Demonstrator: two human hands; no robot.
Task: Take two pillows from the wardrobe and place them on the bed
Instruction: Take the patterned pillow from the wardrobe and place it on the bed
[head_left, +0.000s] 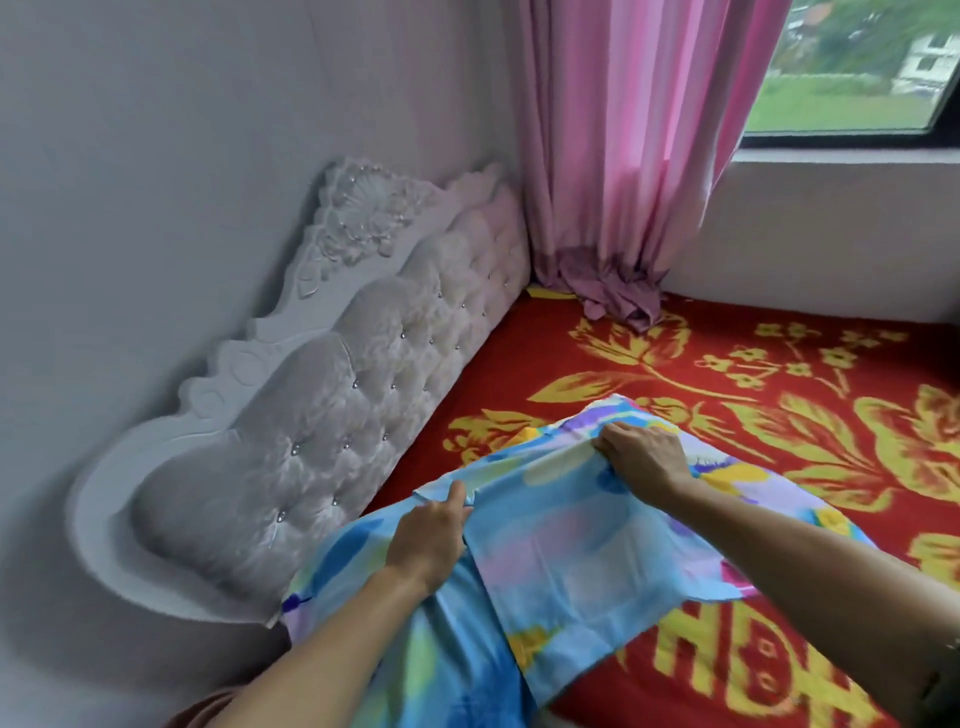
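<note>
Two pillows in light blue floral cases lie on the bed (779, 395), which has a red cover with yellow flowers. The upper pillow (587, 561) overlaps the lower pillow (415, 649) near the headboard. My left hand (431, 540) pinches the near left edge of the upper pillow, thumb up. My right hand (641, 457) grips its far edge with curled fingers. Both forearms reach in from the bottom of the view.
A white tufted headboard (363, 374) runs along the left, against a grey wall. A pink curtain (623, 156) hangs in the corner and bunches on the bed. A window (857, 67) and its sill sit at top right.
</note>
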